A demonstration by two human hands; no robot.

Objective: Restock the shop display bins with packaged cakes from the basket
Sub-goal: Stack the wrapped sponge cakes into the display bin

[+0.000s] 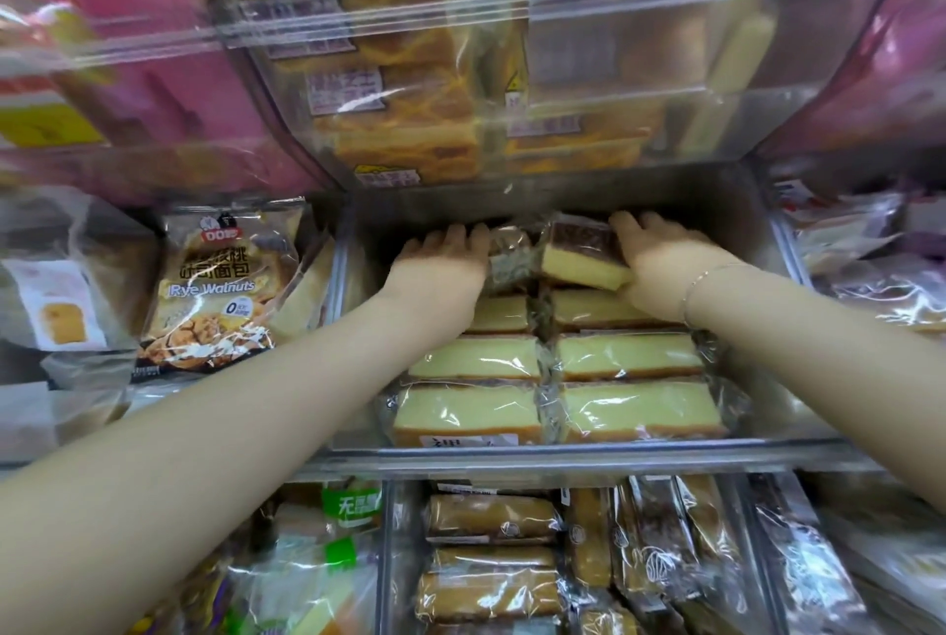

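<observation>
Both arms reach deep into a clear display bin (563,452) on the middle shelf. Yellow packaged cakes (629,358) in clear wrap lie in two rows, filling the front of the bin. At the back of the left row my left hand (440,261) holds a wrapped cake (512,250), fingers over its far end. At the back of the right row my right hand (660,261) grips another wrapped cake (578,261) with a dark top, tilted up above the row. The basket is not in view.
A Rye Walnuts bread bag (220,286) stands in the bin to the left. Overhead hangs a clear bin of sliced loaves (399,86), close above my hands. Below is a bin of brown cake bars (491,552). More wrapped goods (860,245) sit to the right.
</observation>
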